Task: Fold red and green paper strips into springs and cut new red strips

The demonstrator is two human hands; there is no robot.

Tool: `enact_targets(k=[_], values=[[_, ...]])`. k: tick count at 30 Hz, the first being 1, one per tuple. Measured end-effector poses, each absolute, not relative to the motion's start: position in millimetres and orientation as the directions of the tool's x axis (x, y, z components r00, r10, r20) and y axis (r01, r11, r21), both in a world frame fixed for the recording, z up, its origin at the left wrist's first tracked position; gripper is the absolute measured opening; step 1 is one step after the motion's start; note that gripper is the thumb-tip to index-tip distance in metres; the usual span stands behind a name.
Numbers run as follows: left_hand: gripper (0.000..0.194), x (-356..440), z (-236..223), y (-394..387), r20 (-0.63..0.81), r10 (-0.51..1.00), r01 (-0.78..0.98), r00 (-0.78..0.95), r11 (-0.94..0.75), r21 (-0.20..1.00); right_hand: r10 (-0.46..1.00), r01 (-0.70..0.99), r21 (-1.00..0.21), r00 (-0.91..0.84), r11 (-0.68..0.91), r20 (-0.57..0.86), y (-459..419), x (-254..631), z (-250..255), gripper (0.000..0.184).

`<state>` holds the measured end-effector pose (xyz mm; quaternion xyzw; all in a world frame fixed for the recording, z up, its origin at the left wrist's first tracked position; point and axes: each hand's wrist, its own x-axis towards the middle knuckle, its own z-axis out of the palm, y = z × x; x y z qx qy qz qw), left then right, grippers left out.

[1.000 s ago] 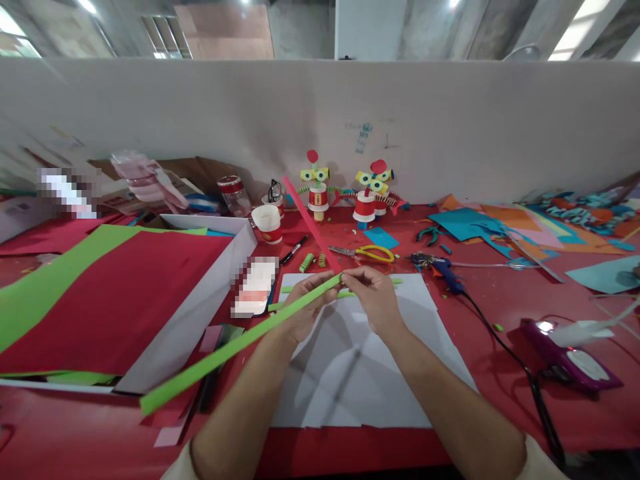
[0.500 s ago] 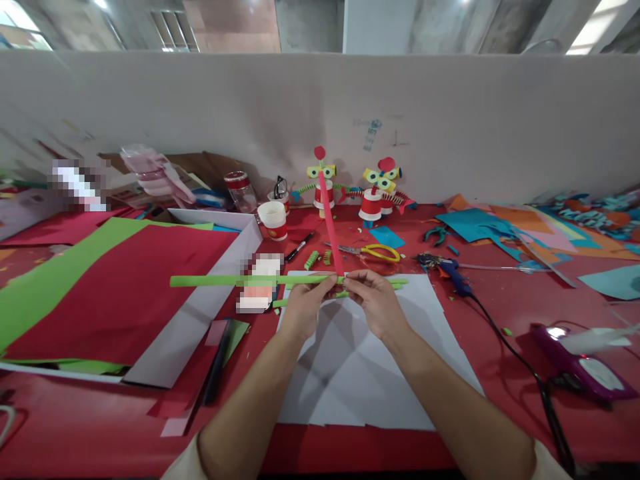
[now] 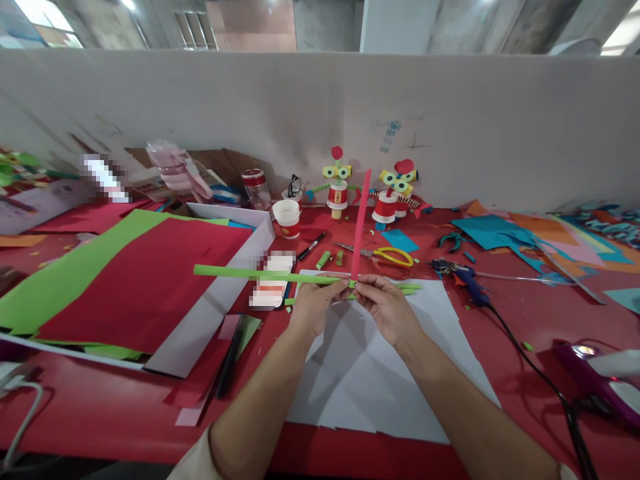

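Observation:
Both hands meet above white paper sheets (image 3: 380,387), pinching two crossed paper strips at their joined ends. A long green paper strip (image 3: 240,272) runs out leftward past my left hand (image 3: 317,303), whose fingers are closed on it. From the joint a red paper strip (image 3: 361,220) rises upright, leaning slightly right. My right hand (image 3: 387,303) is closed at the same joint; its fingertips hide part of the fold. More green strips (image 3: 413,289) lie on the paper behind the hands. Two short folded green springs (image 3: 324,259) rest just beyond.
Paper-cup robot figures (image 3: 338,193) stand against the partition. Yellow-handled scissors (image 3: 393,256), a black marker (image 3: 311,245) and a phone (image 3: 273,283) lie near the hands. A box with coloured paper (image 3: 210,333) is at left, a blue glue gun (image 3: 465,283) at right.
The red strip has swung from leaning left to nearly upright, leaning slightly right. The green strip's left end has tipped up a little. The whole view has shifted, so things appear further right.

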<state>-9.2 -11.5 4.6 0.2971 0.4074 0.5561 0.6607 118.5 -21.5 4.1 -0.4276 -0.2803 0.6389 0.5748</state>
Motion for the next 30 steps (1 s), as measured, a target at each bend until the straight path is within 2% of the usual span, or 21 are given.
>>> enact_targets(k=[6, 14, 17, 25, 30], values=[[0.015, -8.5, 7.2, -12.6, -0.18, 0.983, -0.437, 0.025, 0.173, 0.883, 0.96, -0.509, -0.824, -0.021, -0.251, -0.279, -20.0, 122.1, 7.6, 0.023], [0.007, -5.4, 10.3, -14.8, -0.152, 0.987, -0.314, -0.041, 0.132, 0.94, 0.976, -0.372, -0.904, -0.031, -0.212, -0.216, -21.9, 123.0, 10.1, 0.023], [0.008, -6.1, 9.7, -14.5, -0.162, 0.987, -0.357, -0.011, 0.148, 0.922, 0.977, -0.306, -0.929, -0.024, -0.209, -0.212, -21.6, 123.8, 10.5, 0.025], [0.018, -7.4, 10.8, -14.1, -0.232, 0.97, -0.509, 0.07, 0.234, 0.828, 0.981, -0.305, -0.935, 0.002, -0.184, -0.193, -20.9, 124.5, 11.9, 0.027], [0.017, -8.0, 13.0, -14.8, -0.199, 0.967, -0.429, 0.161, 0.25, 0.868, 0.987, -0.28, -0.95, 0.037, -0.139, -0.156, -21.0, 123.9, 11.8, 0.028]])
